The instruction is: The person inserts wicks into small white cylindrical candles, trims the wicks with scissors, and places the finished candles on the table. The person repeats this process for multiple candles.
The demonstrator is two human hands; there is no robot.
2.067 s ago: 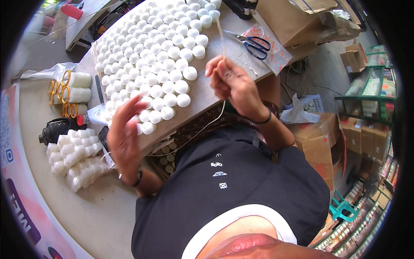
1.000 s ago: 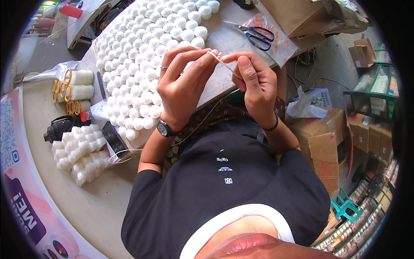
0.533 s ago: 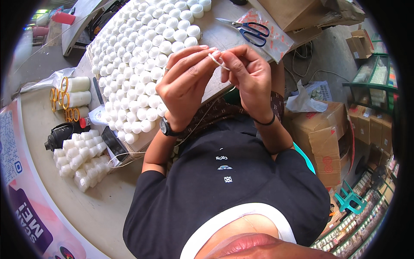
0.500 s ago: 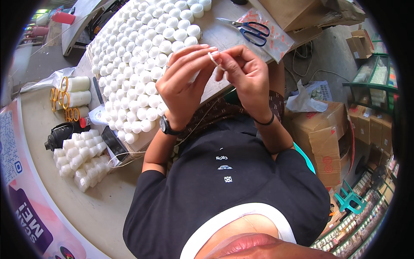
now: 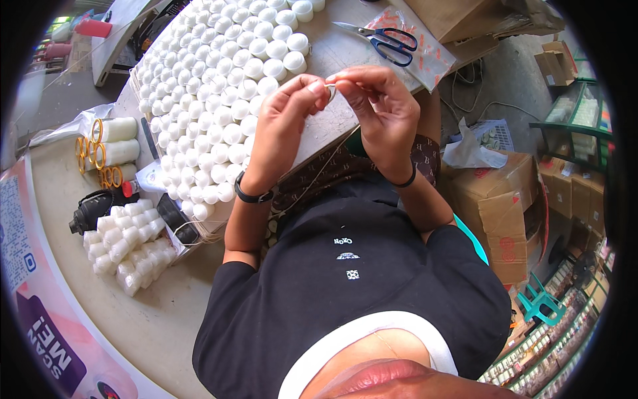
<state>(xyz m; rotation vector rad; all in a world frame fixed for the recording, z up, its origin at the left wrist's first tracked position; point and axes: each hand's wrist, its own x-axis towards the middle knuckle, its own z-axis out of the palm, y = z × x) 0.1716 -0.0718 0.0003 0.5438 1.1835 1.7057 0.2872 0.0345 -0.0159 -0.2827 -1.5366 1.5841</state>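
Above the table's near edge, my left hand (image 5: 287,126) and my right hand (image 5: 382,116) meet fingertip to fingertip. Both pinch a thin white string (image 5: 331,95) that bends into a small loop between them. Fingers cover part of it. Left of and beyond my left hand, many small round white cups (image 5: 222,100) stand packed in rows on the table (image 5: 332,53). Beyond my right hand lie scissors (image 5: 392,46) with dark blue handles, on a clear plastic bag (image 5: 425,61) with red print.
Wrapped stacks of white cups (image 5: 126,246), a black bottle (image 5: 93,209) and white rolls with yellow rims (image 5: 118,151) sit on the left surface. Cardboard boxes (image 5: 495,213) and a teal stool (image 5: 539,300) are at right. A thin cord (image 5: 319,176) crosses near my lap.
My left hand has turned and curled its fingers in, where they were stretched out before. The string now bends into a loop between both hands. My right hand has barely moved.
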